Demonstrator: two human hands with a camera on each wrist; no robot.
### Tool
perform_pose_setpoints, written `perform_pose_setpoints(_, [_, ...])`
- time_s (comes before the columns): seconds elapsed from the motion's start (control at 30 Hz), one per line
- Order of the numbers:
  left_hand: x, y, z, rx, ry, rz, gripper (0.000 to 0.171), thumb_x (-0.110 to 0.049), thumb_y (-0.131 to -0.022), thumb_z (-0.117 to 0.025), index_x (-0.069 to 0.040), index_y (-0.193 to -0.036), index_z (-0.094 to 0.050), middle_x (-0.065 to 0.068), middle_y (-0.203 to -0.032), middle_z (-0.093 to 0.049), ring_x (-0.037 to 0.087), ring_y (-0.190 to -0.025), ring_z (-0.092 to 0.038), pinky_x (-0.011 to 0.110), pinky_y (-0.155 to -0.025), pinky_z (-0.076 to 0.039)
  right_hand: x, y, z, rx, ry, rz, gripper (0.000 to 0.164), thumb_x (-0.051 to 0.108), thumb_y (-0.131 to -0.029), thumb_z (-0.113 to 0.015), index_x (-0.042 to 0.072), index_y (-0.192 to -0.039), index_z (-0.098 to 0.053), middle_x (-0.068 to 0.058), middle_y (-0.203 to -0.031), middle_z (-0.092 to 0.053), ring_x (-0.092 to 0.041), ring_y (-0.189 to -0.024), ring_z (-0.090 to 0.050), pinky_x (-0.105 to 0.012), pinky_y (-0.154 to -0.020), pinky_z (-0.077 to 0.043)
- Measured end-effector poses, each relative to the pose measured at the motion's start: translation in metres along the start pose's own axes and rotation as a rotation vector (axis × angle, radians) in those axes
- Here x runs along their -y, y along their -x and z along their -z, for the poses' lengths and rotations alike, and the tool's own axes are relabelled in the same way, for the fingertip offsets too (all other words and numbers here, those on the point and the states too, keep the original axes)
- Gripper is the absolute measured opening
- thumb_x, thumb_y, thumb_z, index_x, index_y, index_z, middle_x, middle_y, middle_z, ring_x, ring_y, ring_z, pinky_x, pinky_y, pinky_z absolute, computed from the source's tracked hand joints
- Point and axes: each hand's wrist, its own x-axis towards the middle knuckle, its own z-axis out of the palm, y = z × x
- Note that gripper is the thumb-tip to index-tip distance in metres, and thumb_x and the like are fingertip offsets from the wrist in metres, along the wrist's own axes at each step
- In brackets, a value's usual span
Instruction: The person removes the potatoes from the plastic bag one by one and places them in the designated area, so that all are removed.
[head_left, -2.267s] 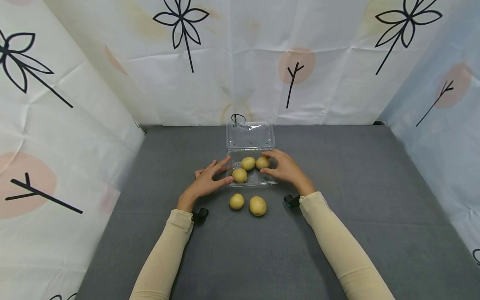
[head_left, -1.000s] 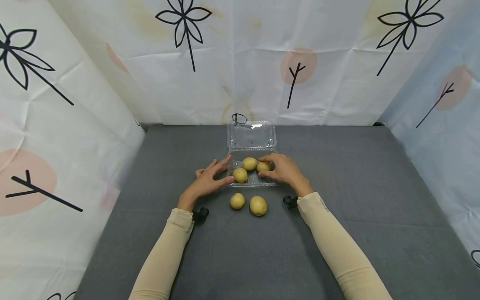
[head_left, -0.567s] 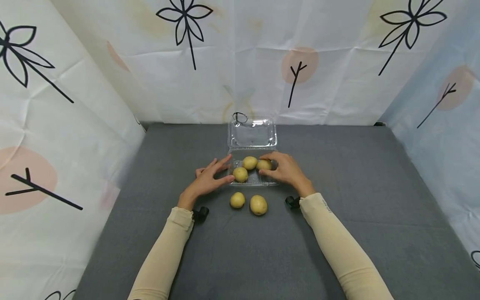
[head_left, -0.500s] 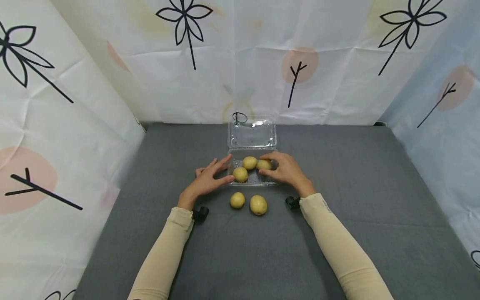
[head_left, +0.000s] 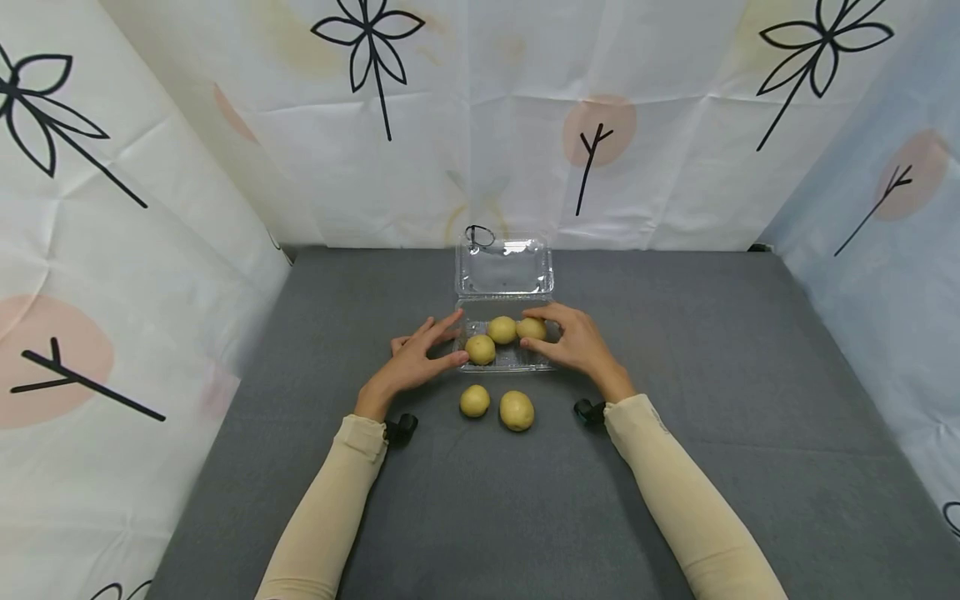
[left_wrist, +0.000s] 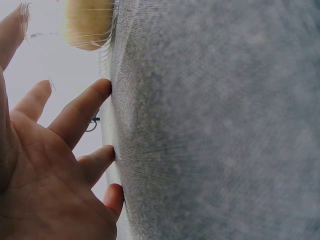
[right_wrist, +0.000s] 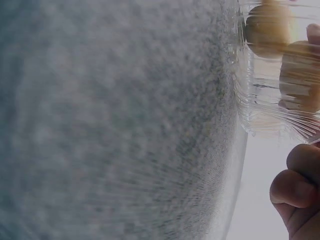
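An open clear plastic clamshell box (head_left: 517,362) lies on the table with three yellow potatoes in its base. My right hand (head_left: 579,340) pinches the right potato (head_left: 532,329) between thumb and fingers; the right wrist view shows this potato (right_wrist: 299,80) through the box wall. Against it lies the middle potato (head_left: 502,330), and the third potato (head_left: 480,350) sits at the front left of the base. My left hand (head_left: 414,362) is at the box's left side, fingers spread and mostly straight, thumb tip by the front left potato.
In front of the box, two more potatoes lie on the grey table, a smaller one (head_left: 474,401) and a larger one (head_left: 517,411). The box's lid (head_left: 504,271) stands raised toward the patterned curtain (head_left: 517,125) at the back.
My right hand has shifted the right potato slightly rightward within the box. The middle potato has moved a little right and nearer. My left hand keeps its place.
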Motion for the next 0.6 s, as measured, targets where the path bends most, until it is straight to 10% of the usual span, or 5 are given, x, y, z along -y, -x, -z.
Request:
perform_pose_setpoints(0.27, [-0.001, 0.0, 0.0, -0.002, 0.0, -0.002, 0.077, -0.062, -0.095, -0.062, -0.054, -0.158, -0.018, -0.006, -0.156, -0.051, 0.028, -0.161, -0.004, 0.058, -0.106, -0.01, 0.0, 0.006, 0.001, -0.047, -0.041, 0.021, 0.05, 0.027, -0.083, -0.087, 0.008, -0.127, -0.073, -0.01, -0.115, -0.074, -0.025, -0.067, -0.049, -0.03, -0.062, -0.036])
perform_pose_setpoints(0.6, [-0.001, 0.001, -0.001, -0.004, -0.004, -0.002, 0.076, -0.06, -0.096, -0.062, -0.054, -0.158, -0.018, -0.007, -0.156, -0.05, 0.026, -0.161, -0.005, 0.056, -0.106, -0.011, 0.001, 0.014, 0.004, -0.101, -0.071, 0.081, 0.047, 0.019, -0.082, -0.088, 0.006, -0.125, -0.073, -0.009, -0.107, -0.074, -0.009, -0.058, -0.035, -0.025, -0.056, -0.032])
